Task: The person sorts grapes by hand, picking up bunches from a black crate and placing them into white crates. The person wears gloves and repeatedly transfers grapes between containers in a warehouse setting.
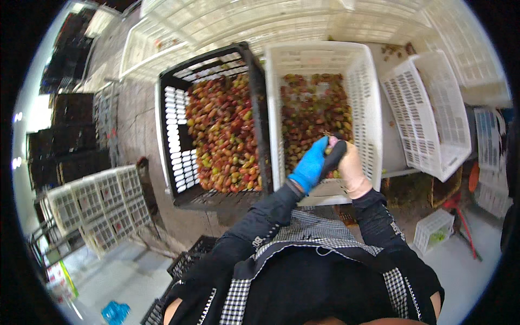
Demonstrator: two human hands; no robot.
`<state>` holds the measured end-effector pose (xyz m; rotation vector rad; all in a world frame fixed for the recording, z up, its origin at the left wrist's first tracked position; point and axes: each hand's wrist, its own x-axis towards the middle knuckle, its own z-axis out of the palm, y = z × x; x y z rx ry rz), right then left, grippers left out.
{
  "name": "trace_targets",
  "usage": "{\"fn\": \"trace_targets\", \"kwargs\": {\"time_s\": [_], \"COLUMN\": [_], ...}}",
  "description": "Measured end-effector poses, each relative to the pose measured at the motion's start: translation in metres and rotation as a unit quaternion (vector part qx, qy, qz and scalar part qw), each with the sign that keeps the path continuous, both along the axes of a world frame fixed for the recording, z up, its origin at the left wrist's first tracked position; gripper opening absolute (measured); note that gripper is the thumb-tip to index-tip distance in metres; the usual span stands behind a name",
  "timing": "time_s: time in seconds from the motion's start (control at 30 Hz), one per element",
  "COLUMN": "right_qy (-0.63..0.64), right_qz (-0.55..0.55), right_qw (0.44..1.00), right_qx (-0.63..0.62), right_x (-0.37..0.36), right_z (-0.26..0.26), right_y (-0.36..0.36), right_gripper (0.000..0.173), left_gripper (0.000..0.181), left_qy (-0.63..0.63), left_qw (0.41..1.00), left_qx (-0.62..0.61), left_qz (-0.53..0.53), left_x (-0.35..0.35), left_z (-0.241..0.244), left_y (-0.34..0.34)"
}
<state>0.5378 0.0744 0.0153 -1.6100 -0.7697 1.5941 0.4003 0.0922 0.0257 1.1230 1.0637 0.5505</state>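
My left hand (309,164), in a blue glove, meets my right hand (353,170) over the front part of a white plastic crate (367,101). My right hand wears a pale glove with what looks like black-covered fingers. Both hands close around a small piece of fruit (332,142), pinkish and green, with a thin brown stem bit beside it. My fingers hide most of it. Loose oval fruits (313,105), red, brown and green like grapes, cover much of the white crate's bottom. To the left, a black plastic crate (260,122) holds a deeper heap of similar fruits (221,134).
A tilted white crate (418,109) stands right, on a pale surface with scattered fruit (392,50). More white crates (252,20) line the back. Stacked crates (99,203) stand on the left. On the floor are a small white basket (432,231) and a blue plastic bag (115,313).
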Motion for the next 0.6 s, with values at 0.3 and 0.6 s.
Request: {"fn": "trace_targets", "kwargs": {"time_s": [0.3,0.6], "right_qy": [-0.363,-0.640], "right_qz": [0.078,0.302], "right_qw": [0.927,0.707], "right_qx": [0.055,-0.008], "right_x": [0.052,0.171], "right_z": [0.049,0.064], "right_y": [-0.024,-0.177], "right_gripper": [0.036,0.040], "left_gripper": [0.023,0.038], "left_qy": [0.248,0.108], "left_qw": [0.913,0.891], "left_qx": [0.309,0.416], "left_qz": [-0.099,0.148], "left_x": [-0.036,-0.127], "left_z": [-0.015,0.042], "left_y": [-0.010,-0.023]}}
